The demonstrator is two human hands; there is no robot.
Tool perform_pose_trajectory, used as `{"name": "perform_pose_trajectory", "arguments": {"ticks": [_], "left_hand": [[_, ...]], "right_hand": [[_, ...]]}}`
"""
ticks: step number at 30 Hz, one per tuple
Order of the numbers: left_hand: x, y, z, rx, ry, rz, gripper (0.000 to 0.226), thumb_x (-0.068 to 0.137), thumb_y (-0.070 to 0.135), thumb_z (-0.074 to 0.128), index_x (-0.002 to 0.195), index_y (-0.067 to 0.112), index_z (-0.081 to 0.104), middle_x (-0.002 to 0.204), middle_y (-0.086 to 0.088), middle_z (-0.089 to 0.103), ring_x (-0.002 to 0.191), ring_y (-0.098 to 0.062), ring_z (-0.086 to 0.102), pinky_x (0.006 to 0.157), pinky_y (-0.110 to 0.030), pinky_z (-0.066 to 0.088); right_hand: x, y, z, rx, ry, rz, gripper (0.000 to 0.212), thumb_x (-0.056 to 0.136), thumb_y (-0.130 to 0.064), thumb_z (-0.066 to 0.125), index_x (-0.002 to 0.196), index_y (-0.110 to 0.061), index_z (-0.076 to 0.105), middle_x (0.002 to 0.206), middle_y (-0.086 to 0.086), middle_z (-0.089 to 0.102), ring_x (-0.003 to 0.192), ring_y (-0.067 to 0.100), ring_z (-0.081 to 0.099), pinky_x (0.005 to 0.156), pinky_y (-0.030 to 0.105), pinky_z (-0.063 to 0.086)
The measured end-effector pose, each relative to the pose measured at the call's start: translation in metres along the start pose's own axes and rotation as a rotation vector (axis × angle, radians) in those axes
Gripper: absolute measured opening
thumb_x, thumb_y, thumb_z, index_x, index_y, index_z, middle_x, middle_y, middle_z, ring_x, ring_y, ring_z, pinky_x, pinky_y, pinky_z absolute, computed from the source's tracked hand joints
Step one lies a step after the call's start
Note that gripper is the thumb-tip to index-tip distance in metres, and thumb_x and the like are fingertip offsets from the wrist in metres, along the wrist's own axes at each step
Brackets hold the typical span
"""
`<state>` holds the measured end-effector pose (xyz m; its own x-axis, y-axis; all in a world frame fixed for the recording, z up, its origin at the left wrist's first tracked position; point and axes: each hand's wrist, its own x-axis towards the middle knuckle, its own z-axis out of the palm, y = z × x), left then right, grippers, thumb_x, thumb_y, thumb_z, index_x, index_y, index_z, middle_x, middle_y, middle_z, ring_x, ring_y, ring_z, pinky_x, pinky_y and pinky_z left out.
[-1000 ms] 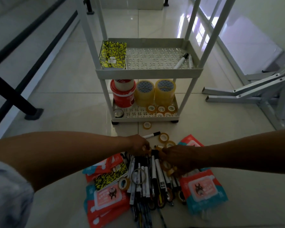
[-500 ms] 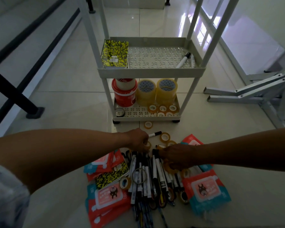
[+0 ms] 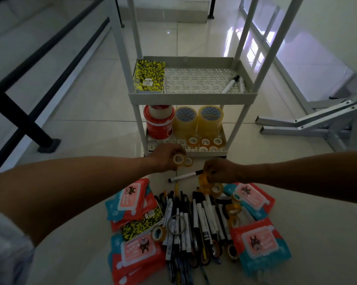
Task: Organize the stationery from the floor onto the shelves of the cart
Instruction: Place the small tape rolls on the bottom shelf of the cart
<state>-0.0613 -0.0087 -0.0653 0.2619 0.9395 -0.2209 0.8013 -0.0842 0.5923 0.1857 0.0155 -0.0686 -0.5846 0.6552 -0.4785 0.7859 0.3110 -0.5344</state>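
Small tape rolls point(image 3: 178, 159) gripped in left hand point(image 3: 165, 159), more point(image 3: 204, 178) in right hand point(image 3: 222, 171).

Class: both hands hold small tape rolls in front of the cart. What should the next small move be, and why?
Probably carry the left hand and its small tape roll forward onto the bottom shelf, beside the small rolls already grouped there.

You can read no text anywhere: the print on the wipe packs point(image 3: 262, 242) at lower right, the notebook's point(image 3: 149, 79) white label and the red tub point(image 3: 158, 122) is too blurred.
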Motion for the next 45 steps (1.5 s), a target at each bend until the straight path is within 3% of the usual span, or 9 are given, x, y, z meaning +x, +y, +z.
{"name": "perform_pose_trajectory", "arguments": {"ticks": [11,15,20,26,31,35,39,42,45], "left_hand": [[0.037,-0.013,0.0,-0.109,0.425,-0.193,0.061,0.074,0.024,0.084,0.127,0.014,0.056,0.118,-0.008,0.065,0.112,-0.028,0.061,0.087,-0.039,0.055],[0.054,-0.013,0.012,-0.085,0.394,-0.278,0.041,0.078,0.024,0.081,0.111,0.009,0.062,0.108,-0.011,0.066,0.103,-0.029,0.063,0.073,-0.034,0.051],[0.075,-0.006,0.02,-0.171,0.38,-0.331,0.051,0.082,0.019,0.077,0.125,0.002,0.055,0.119,-0.018,0.064,0.112,-0.034,0.061,0.09,-0.048,0.054],[0.082,-0.009,0.031,-0.243,0.338,-0.36,0.031,0.087,0.018,0.074,0.108,0.003,0.058,0.112,-0.02,0.063,0.107,-0.034,0.061,0.078,-0.033,0.047],[0.072,-0.018,0.032,-0.256,0.402,-0.267,0.019,0.088,0.012,0.068,0.099,0.005,0.054,0.093,-0.017,0.059,0.095,-0.035,0.061,0.071,-0.034,0.044],[0.063,-0.023,0.034,-0.237,0.383,-0.114,0.025,0.083,0.01,0.068,0.105,0.007,0.056,0.096,-0.008,0.06,0.088,-0.023,0.061,0.073,-0.038,0.053],[0.063,-0.01,0.03,-0.27,0.313,0.008,0.065,0.077,0.022,0.083,0.134,0.012,0.053,0.124,-0.005,0.061,0.1,-0.019,0.064,0.078,-0.035,0.057],[0.07,-0.002,0.027,-0.272,0.384,0.025,0.047,0.081,0.022,0.081,0.122,0.011,0.061,0.115,-0.007,0.068,0.098,-0.02,0.068,0.079,-0.036,0.058],[0.078,0.001,0.022,-0.232,0.387,-0.014,0.037,0.078,0.025,0.083,0.107,0.012,0.063,0.103,-0.007,0.071,0.094,-0.022,0.069,0.076,-0.039,0.057]], "right_hand": [[0.024,0.009,-0.018,0.453,0.258,0.357,0.023,0.087,-0.022,0.071,0.103,-0.01,0.06,0.094,0.011,0.068,0.081,0.021,0.068,0.057,0.025,0.051],[0.021,0.016,-0.006,0.428,0.203,0.386,0.026,0.086,-0.025,0.073,0.102,-0.008,0.062,0.093,0.011,0.07,0.08,0.021,0.069,0.056,0.024,0.052],[0.014,0.021,0.014,0.446,0.144,0.408,0.022,0.083,-0.029,0.075,0.091,-0.011,0.064,0.082,0.008,0.07,0.073,0.019,0.069,0.054,0.022,0.052],[0.03,0.006,-0.001,0.657,0.335,0.411,0.023,0.082,-0.028,0.077,0.09,-0.01,0.066,0.083,0.01,0.072,0.069,0.02,0.071,0.058,0.028,0.059],[0.063,-0.019,-0.031,0.758,0.415,0.348,0.029,0.087,-0.023,0.073,0.104,-0.003,0.061,0.093,0.017,0.068,0.069,0.022,0.067,0.049,0.024,0.053],[0.086,-0.027,-0.04,0.72,0.435,0.375,0.021,0.088,-0.024,0.071,0.089,-0.006,0.06,0.086,0.014,0.068,0.064,0.018,0.065,0.042,0.019,0.049],[0.098,-0.029,-0.052,0.626,0.389,0.433,0.023,0.084,-0.025,0.075,0.09,-0.007,0.062,0.083,0.012,0.07,0.064,0.019,0.066,0.046,0.023,0.05],[0.1,-0.031,-0.067,0.539,0.358,0.437,0.024,0.08,-0.021,0.08,0.092,-0.008,0.065,0.079,0.009,0.07,0.056,0.015,0.067,0.043,0.021,0.051],[0.097,-0.031,-0.086,0.242,0.372,0.383,0.03,0.079,-0.026,0.081,0.097,-0.006,0.068,0.086,0.011,0.073,0.074,0.022,0.072,0.066,0.033,0.062]]}}
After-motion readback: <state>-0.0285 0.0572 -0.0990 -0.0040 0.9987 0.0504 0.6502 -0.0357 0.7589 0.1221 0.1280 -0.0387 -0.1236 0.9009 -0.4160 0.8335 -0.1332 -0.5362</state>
